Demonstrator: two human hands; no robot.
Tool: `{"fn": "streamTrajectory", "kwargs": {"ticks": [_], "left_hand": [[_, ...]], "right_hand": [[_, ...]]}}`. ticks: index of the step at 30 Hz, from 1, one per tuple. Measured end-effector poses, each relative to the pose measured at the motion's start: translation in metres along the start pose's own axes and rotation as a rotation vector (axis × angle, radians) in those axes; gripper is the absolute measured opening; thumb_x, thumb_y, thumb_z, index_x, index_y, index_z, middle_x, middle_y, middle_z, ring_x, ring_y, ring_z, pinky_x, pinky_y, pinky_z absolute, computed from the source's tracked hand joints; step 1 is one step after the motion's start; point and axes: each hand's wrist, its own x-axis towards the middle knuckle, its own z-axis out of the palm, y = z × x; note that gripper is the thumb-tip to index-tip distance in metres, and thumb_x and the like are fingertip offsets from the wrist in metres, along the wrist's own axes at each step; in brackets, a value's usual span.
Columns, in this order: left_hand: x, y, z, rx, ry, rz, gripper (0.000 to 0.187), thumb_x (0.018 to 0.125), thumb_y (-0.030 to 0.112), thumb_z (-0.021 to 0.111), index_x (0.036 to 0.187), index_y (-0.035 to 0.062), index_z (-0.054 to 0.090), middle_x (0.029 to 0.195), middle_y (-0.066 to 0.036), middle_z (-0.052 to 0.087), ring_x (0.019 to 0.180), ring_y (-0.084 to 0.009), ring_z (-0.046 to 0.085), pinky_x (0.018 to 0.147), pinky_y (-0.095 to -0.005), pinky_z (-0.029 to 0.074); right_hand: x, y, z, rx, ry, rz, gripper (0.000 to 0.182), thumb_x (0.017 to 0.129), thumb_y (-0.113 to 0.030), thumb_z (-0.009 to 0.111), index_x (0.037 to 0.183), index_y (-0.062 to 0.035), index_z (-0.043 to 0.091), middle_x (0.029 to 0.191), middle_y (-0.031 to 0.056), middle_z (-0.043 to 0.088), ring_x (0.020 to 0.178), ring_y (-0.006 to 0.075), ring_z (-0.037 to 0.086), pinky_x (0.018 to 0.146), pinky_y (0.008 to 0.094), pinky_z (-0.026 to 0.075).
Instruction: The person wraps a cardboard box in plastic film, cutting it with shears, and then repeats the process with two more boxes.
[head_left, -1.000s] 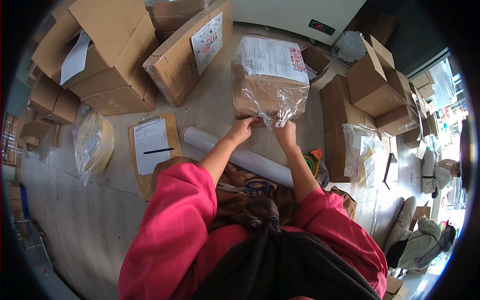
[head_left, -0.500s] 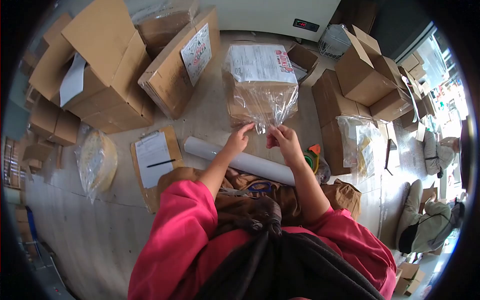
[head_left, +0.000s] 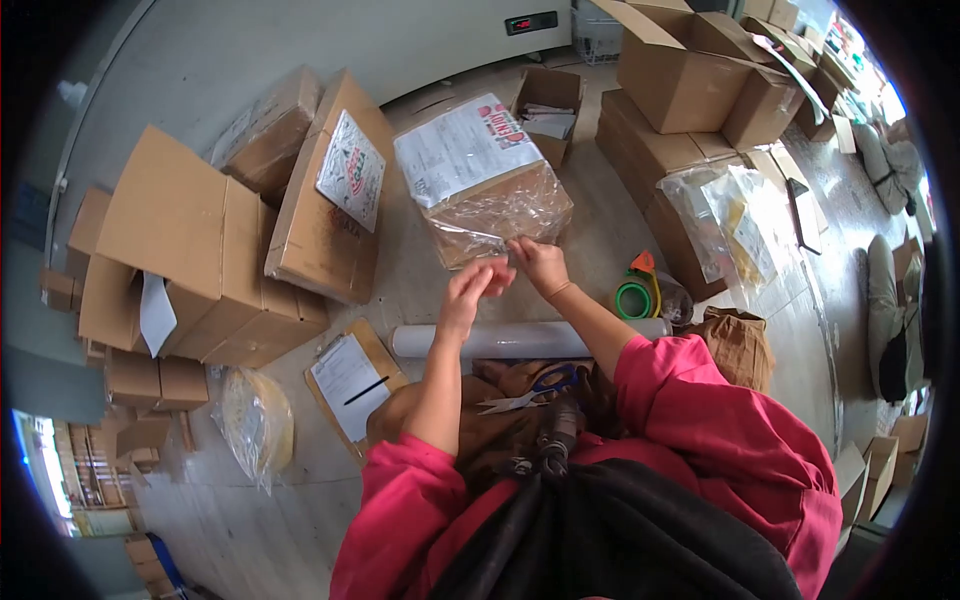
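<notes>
A cardboard box [head_left: 500,215] stands in front of me, wrapped in clear plastic film [head_left: 535,200]. A printed white sheet [head_left: 465,150] with red lettering lies on its top under the film. My right hand [head_left: 540,267] is closed at the near lower edge of the box, pinching the film. Just left of it, my left hand [head_left: 478,288] has loosely curled fingers, with a gap to the thumb; they are slightly blurred and seem to hold nothing. A roll of clear film [head_left: 490,340] lies across the floor below my hands. Scissors [head_left: 535,392] with blue handles rest on my lap.
A tape dispenser [head_left: 637,290] with green tape sits at right. On the left are a clipboard [head_left: 350,385] with a pen, a bagged yellowish round item [head_left: 255,425], an open carton [head_left: 190,250] and a wrapped flat box [head_left: 330,200]. More cartons [head_left: 680,75] stand at right.
My view has turned, and the wrapped box now appears tilted and further left. The gathered film end has been drawn down against the box. My left hand has moved closer to my right.
</notes>
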Motion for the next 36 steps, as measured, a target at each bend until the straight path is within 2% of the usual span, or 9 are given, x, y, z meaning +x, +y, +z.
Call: {"fn": "streamTrajectory", "kwargs": {"ticks": [4,9,12,15,19,22,24,31,36], "left_hand": [[0.022,0.015,0.003,-0.206,0.045,0.180,0.042,0.093,0.029,0.037,0.127,0.0050,0.039,0.124,-0.010,0.047,0.114,-0.0169,0.044,0.091,-0.0280,0.035],[0.029,0.004,0.005,-0.196,0.082,0.171,0.044,0.093,0.031,0.035,0.128,0.0048,0.038,0.125,-0.011,0.047,0.115,-0.0160,0.043,0.091,-0.0273,0.034],[0.026,0.000,0.013,-0.219,0.154,0.257,0.040,0.093,0.029,0.037,0.124,0.0053,0.044,0.119,-0.010,0.052,0.110,-0.0151,0.048,0.089,-0.0272,0.037],[0.016,-0.004,0.023,-0.378,0.512,0.264,0.028,0.091,0.024,0.044,0.110,0.0063,0.054,0.102,-0.007,0.061,0.093,-0.0118,0.056,0.074,-0.0243,0.042],[-0.009,-0.013,-0.009,-0.481,0.907,0.371,0.032,0.090,0.027,0.043,0.113,0.0074,0.052,0.107,-0.007,0.057,0.099,-0.0125,0.053,0.082,-0.0276,0.040],[0.005,-0.026,-0.025,-0.450,0.991,0.279,0.045,0.091,0.038,0.038,0.117,0.0037,0.049,0.120,-0.012,0.049,0.110,-0.0191,0.046,0.091,-0.0310,0.035],[0.018,-0.045,-0.018,-0.423,0.903,0.164,0.050,0.091,0.041,0.034,0.121,0.0025,0.045,0.124,-0.013,0.045,0.116,-0.0209,0.041,0.095,-0.0310,0.030],[-0.006,-0.054,-0.015,-0.426,0.797,0.137,0.066,0.090,0.049,0.032,0.130,-0.0038,0.029,0.135,-0.013,0.032,0.125,-0.0211,0.028,0.103,-0.0317,0.020],[-0.054,-0.054,0.011,-0.411,0.740,0.068,0.070,0.089,0.050,0.033,0.130,-0.0051,0.026,0.136,-0.013,0.030,0.126,-0.0234,0.027,0.104,-0.0375,0.020]], "right_hand": [[0.002,-0.005,-0.027,0.339,-0.228,0.343,0.032,0.080,-0.034,0.059,0.066,-0.0049,0.053,0.058,0.0126,0.056,0.053,0.0292,0.057,0.048,0.0359,0.044],[-0.002,-0.018,-0.062,0.188,-0.309,0.004,0.024,0.076,-0.029,0.064,0.081,-0.0058,0.062,0.065,0.0142,0.059,0.059,0.0265,0.059,0.054,0.0345,0.045],[0.017,-0.014,-0.032,0.508,-0.280,-0.009,0.022,0.078,-0.026,0.062,0.082,-0.0052,0.063,0.069,0.0167,0.059,0.065,0.0264,0.060,0.060,0.0342,0.045],[0.042,-0.034,-0.069,0.205,-0.616,0.162,0.021,0.081,-0.022,0.058,0.089,-0.0027,0.062,0.076,0.0153,0.062,0.065,0.0205,0.059,0.063,0.0307,0.045],[0.053,0.004,-0.103,0.578,0.079,0.234,0.021,0.087,-0.019,0.050,0.084,-0.0008,0.061,0.063,-0.0013,0.053,0.056,0.0070,0.046,0.054,0.0180,0.037],[0.069,0.041,-0.085,0.598,0.083,0.524,0.040,0.090,-0.038,0.041,0.105,-0.0043,0.056,0.092,0.0044,0.058,0.081,0.0129,0.051,0.075,0.0280,0.038],[0.055,0.072,-0.050,0.848,-0.302,0.838,0.053,0.090,-0.046,0.036,0.120,-0.0047,0.046,0.115,0.0088,0.050,0.105,0.0185,0.045,0.091,0.0344,0.031],[-0.003,0.005,-0.072,0.913,-0.311,0.834,0.065,0.088,-0.050,0.035,0.136,-0.0087,0.022,0.138,0.0076,0.027,0.129,0.0208,0.021,0.104,0.0418,0.017],[-0.007,0.015,-0.090,1.008,-0.371,0.837,0.062,0.089,-0.047,0.036,0.136,-0.0091,0.022,0.139,0.0070,0.025,0.129,0.0203,0.021,0.104,0.0418,0.018]]}}
